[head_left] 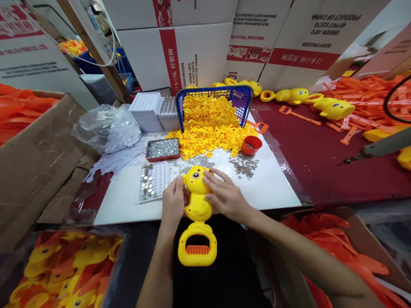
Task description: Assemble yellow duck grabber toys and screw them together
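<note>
At the left edge of the frame stands a brown cardboard box (pixel 35 162) full of orange pieces (pixel 19 111). In the lower left are many yellow and orange toys (pixel 64 273), and in the upper left a wooden post (pixel 93 49) rises slantwise. Further right, a clear plastic bag (pixel 109 128) lies beside stacked white trays (pixel 144 112). The tabletop (pixel 118 209) here has a white surface, carrying a tray of silver discs (pixel 147 184) and a tray of small metal parts (pixel 163 149).

At the centre is the yellow duck toy (pixel 199 205). The fingers of the left hand (pixel 172 203) are closed on its side; those of the right hand (pixel 229 199) lie extended against it, but I cannot tell whether they grip. Behind, yellow pieces (pixel 208 141) spill from a blue basket (pixel 246 100) before white cartons (pixel 205 51). Then come a red cup (pixel 252 146), a dark red covering (pixel 298 162) and, at the right edge, a grey tool (pixel 388 143).
</note>
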Motion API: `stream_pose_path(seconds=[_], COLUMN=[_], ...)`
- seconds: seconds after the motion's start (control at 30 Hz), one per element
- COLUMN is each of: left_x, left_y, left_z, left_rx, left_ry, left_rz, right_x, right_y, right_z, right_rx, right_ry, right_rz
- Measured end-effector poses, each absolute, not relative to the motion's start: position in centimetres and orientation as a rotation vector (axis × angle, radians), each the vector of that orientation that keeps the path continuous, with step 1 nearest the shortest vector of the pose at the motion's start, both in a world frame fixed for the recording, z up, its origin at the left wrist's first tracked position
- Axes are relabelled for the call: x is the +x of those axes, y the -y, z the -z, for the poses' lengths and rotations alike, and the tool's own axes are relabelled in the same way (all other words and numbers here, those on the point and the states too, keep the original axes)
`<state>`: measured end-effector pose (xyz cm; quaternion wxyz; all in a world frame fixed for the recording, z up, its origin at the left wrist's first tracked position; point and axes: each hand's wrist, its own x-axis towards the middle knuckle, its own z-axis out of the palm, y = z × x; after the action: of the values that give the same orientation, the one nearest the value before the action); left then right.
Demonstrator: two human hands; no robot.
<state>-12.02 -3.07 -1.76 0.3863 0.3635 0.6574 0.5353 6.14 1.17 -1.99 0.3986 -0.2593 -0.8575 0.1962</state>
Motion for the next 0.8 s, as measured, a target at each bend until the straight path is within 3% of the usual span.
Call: stream_pose_path(seconds=[0.17,0.37,0.57,0.8], left_x=[-12.4,-10.4,-8.4,-7.9], left_y=[3.5,4.4,5.6,5.9], left_z=[0.9,0.1,1.0,1.3], left_rx=[1.095,1.999,2.170,1.967], left_ry=[-1.779,-1.670,-1.755,-1.736], left_rz=[-1.379,-1.254,-1.218,-1.492], right_x=[6.8,8.3,11.3,12.0], right_y=[0.1,-2.6,-5.5,-6.4], right_z=[2.3,1.1,2.5,1.6], right_rx=[-0.699,-0.696,-1.370,-1.349], right_ry=[2.451,2.366,2.403,2.553], right_rz=[-0.418,-0.473,0.330,0.364])
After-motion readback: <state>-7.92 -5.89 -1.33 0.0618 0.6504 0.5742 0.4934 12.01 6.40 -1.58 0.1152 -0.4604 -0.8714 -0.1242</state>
